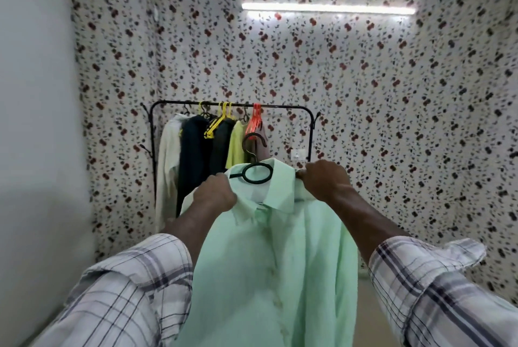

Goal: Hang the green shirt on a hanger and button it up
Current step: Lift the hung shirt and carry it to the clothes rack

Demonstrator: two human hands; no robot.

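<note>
The light green shirt (pixel 274 257) hangs in front of me on a black hanger (pixel 256 171), whose ring and hook stick up out of the collar. Its front placket runs down the middle with several buttons showing. My left hand (pixel 214 192) grips the shirt at its left shoulder beside the collar. On the other side, my right hand (pixel 322 178) grips the right shoulder, fingers curled over the fabric. Both arms are stretched forward, holding the shirt up in the air.
A black clothes rack (pixel 309 133) stands against the flowered wall, carrying white, dark and yellow garments and spare yellow and orange hangers (pixel 256 118). The right part of its rail is bare. A plain white wall runs along the left.
</note>
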